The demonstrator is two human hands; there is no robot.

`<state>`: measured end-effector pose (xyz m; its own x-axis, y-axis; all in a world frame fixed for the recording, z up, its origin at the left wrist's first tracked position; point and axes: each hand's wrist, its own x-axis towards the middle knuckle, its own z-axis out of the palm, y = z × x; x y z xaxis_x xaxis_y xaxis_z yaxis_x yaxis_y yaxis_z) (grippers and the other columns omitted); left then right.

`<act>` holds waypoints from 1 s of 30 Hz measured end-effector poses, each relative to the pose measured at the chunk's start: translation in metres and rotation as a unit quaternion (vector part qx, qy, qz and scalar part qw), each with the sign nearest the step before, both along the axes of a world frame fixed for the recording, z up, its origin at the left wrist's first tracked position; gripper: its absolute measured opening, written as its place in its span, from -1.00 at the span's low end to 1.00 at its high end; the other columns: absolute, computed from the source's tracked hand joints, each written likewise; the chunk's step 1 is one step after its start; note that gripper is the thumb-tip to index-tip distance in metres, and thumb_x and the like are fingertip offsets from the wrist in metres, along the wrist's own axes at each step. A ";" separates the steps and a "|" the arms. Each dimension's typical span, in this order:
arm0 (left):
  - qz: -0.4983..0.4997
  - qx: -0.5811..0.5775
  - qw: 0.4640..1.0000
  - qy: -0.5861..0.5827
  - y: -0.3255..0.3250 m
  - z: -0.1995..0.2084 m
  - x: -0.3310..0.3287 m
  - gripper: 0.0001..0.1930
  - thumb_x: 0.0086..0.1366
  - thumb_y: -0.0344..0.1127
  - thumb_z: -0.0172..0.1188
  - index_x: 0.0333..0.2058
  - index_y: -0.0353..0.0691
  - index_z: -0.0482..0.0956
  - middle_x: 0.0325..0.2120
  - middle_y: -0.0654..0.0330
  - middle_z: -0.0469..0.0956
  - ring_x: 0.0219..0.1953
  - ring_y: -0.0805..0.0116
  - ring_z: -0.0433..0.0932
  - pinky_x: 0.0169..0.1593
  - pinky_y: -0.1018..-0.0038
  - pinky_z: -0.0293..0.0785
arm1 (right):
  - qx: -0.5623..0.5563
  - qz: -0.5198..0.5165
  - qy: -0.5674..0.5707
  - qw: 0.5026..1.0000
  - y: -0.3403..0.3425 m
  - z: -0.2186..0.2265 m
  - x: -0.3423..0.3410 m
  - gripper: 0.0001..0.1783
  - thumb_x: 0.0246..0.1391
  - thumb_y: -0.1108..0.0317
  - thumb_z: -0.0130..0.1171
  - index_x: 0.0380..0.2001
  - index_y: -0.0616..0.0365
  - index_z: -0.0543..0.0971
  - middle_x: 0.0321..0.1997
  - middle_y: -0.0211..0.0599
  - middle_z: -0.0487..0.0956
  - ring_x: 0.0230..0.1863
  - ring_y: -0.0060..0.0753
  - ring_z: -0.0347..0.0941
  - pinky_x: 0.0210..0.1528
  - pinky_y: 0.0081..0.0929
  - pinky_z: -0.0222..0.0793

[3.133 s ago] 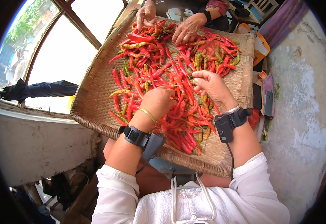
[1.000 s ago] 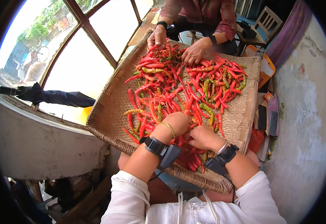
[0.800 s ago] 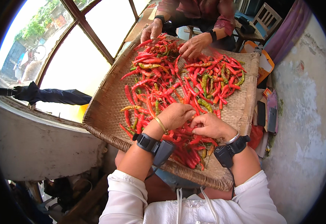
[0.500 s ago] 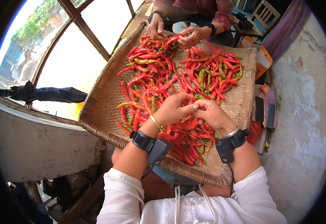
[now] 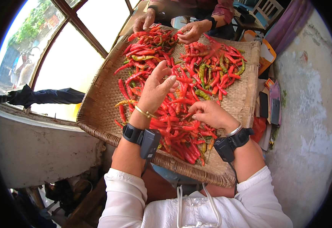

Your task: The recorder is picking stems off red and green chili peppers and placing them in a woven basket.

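Red chili peppers, with some green and yellowish ones, lie in loose heaps on a large woven tray. My left hand is above the middle of the heap, fingers apart and thumb out, with no pepper visibly gripped. Lower and to its right, my right hand hangs over the near heap with fingers curled in toward the thumb. Whatever those fingertips may hold is hidden. Bangles and dark strapped devices sit on both my wrists.
Across the tray, another person's hands handle peppers at the far edge. A window with a folded dark umbrella is at left. At right are a rough wall, phones and an orange box. A wooden chair stands behind.
My hands were together over the peppers and have parted. The left went up and left, its fingers spreading; the right dropped slightly. The other person's hands have moved apart.
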<state>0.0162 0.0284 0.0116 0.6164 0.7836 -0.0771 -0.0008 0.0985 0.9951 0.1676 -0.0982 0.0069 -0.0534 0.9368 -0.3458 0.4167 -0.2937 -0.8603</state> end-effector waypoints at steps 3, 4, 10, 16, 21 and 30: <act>0.107 0.038 0.993 -0.027 -0.006 0.004 0.002 -0.59 0.22 -0.22 0.07 -0.02 -0.30 0.33 -0.44 0.29 0.51 -0.56 0.66 0.37 -0.48 0.70 0.34 | 0.005 -0.054 0.072 0.996 0.002 0.002 0.005 -0.81 -0.03 0.43 0.08 -0.31 0.27 0.49 -0.60 -0.49 0.41 -0.60 -0.71 0.33 -0.56 -0.72 0.28; -0.029 0.034 0.998 0.052 -0.009 0.006 0.000 -0.61 0.22 -0.20 0.07 -0.04 -0.29 0.36 -0.45 0.30 0.51 -0.55 0.66 0.37 -0.48 0.70 0.35 | 0.022 -0.095 0.120 0.988 0.003 0.001 0.007 -0.82 -0.02 0.43 0.08 -0.30 0.25 0.49 -0.58 -0.50 0.42 -0.61 -0.73 0.32 -0.57 -0.74 0.27; -0.250 0.126 0.950 0.139 -0.023 0.000 0.000 -0.66 0.17 -0.19 0.13 -0.18 -0.33 0.48 -0.43 0.22 0.55 -0.44 0.55 0.48 -0.37 0.59 0.42 | 0.052 -0.235 0.173 0.955 0.005 -0.002 0.011 -0.85 0.00 0.43 0.06 -0.31 0.21 0.49 -0.54 -0.52 0.45 -0.66 -0.76 0.30 -0.62 -0.79 0.25; -0.349 0.280 0.857 0.255 -0.021 -0.005 0.002 -0.75 0.04 -0.30 0.22 -0.29 -0.28 0.54 -0.46 0.11 0.57 -0.43 0.37 0.55 -0.31 0.50 0.45 | 0.060 -0.173 0.149 0.972 0.006 -0.006 0.009 -0.84 0.01 0.41 0.07 -0.32 0.24 0.49 -0.57 -0.49 0.44 -0.65 -0.74 0.30 -0.60 -0.75 0.27; -0.285 0.317 0.858 0.288 -0.007 -0.008 0.002 -0.80 0.00 -0.32 0.20 -0.37 -0.26 0.56 -0.57 0.11 0.54 -0.52 0.31 0.52 -0.38 0.44 0.42 | 0.079 -0.217 0.109 0.967 0.008 -0.017 0.014 -0.80 0.00 0.38 0.09 -0.31 0.26 0.50 -0.52 -0.42 0.49 -0.56 -0.67 0.37 -0.52 -0.69 0.33; -0.093 0.447 0.822 0.342 0.004 -0.024 0.011 -0.76 -0.01 -0.24 0.18 -0.35 -0.21 0.52 -0.40 0.05 0.53 -0.33 0.09 0.51 -0.27 0.24 0.44 | 0.087 -0.124 -0.062 0.987 0.007 -0.029 0.013 -0.75 -0.02 0.36 0.10 -0.27 0.28 0.48 -0.46 -0.41 0.48 -0.46 -0.64 0.35 -0.38 -0.63 0.30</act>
